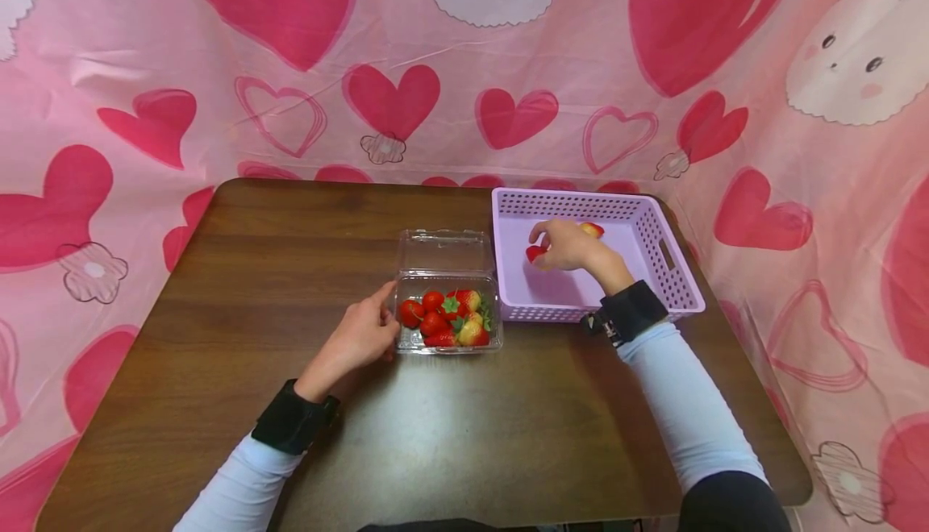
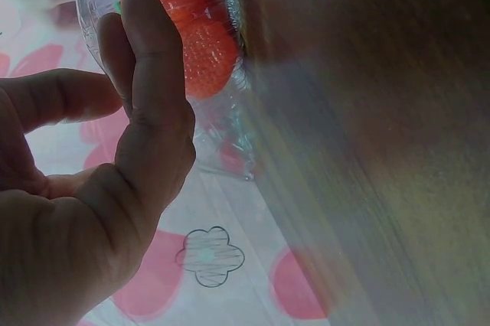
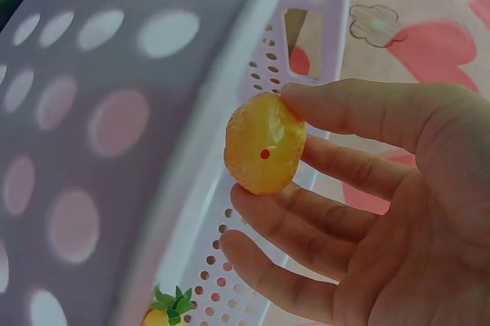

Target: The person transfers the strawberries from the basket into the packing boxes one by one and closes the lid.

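Note:
A clear plastic clamshell box (image 1: 447, 330) stands open on the brown table, filled with several red and yellowish strawberries (image 1: 444, 316). My left hand (image 1: 377, 316) rests against its left wall; the left wrist view shows my index finger (image 2: 149, 73) lying straight on the clear plastic box (image 2: 222, 123), thumb apart. My right hand (image 1: 549, 247) is inside the purple basket (image 1: 675, 274), pinching one strawberry (image 1: 535, 253). The right wrist view shows that strawberry's pale orange side (image 3: 260, 146) between thumb and fingers of my right hand (image 3: 295, 159). A second strawberry (image 1: 591, 229) lies on the basket floor behind the hand.
The basket stands at the table's back right, touching the box's right side. The box lid (image 1: 443, 251) is folded back toward the far edge. Pink heart-print cloth (image 1: 406, 72) surrounds the table (image 1: 276, 258) on three sides. Another strawberry (image 3: 164, 312) shows low by the perforated wall.

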The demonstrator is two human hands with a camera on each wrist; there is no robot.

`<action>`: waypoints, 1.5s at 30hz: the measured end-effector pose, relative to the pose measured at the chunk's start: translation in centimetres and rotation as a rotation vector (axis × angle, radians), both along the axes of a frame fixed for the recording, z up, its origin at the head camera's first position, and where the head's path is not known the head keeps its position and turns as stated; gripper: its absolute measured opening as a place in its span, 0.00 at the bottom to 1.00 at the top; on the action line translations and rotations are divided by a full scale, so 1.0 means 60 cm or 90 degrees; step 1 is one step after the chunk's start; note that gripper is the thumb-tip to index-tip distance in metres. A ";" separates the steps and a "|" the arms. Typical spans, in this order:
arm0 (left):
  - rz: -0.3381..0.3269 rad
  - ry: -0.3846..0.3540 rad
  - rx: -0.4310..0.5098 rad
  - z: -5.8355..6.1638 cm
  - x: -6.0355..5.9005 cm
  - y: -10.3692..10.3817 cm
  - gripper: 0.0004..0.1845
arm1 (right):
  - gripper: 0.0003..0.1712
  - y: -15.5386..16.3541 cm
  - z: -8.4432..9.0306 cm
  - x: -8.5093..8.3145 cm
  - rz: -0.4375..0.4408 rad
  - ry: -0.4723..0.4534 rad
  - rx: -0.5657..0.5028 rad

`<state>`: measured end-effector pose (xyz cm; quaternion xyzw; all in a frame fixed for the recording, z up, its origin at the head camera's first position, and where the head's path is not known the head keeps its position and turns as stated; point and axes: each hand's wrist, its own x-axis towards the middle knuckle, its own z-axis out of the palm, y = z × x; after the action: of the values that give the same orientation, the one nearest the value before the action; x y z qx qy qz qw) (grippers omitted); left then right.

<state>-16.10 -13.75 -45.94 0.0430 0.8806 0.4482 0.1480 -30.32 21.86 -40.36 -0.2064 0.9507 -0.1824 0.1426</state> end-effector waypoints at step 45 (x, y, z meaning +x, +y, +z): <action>0.011 -0.020 -0.004 -0.002 -0.002 0.002 0.41 | 0.21 -0.049 0.034 0.081 0.004 0.027 -0.105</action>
<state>-16.20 -13.62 -46.04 0.0282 0.8798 0.4475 0.1578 -25.46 18.89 -38.35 -0.2246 0.9344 -0.2554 0.1057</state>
